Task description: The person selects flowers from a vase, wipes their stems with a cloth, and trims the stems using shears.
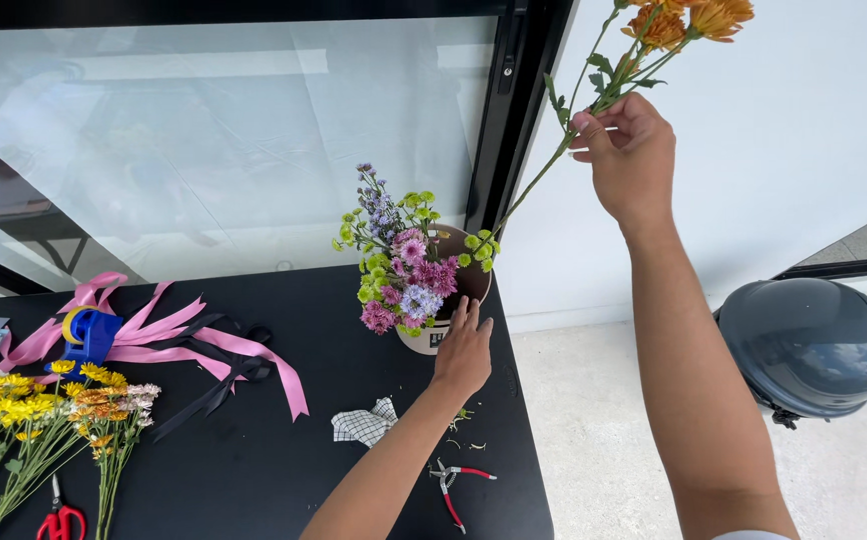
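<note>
My right hand (629, 155) is raised high and grips the long green stem of an orange flower (689, 20), whose lower end points down into the round pot (469, 290). The pot holds a bunch of pink, purple and green blooms (404, 265). My left hand (464, 350) rests flat against the pot's side with fingers spread, on the black table (284, 470).
Pink and black ribbons (194, 350) with a blue tape dispenser (89, 335) lie at the left. Yellow and orange cut flowers (44, 410) and red scissors (59, 520) are at the front left. Red-handled pliers (454, 480) and a checked cloth (364, 422) lie near the front. A dark helmet (809, 345) sits on the floor to the right.
</note>
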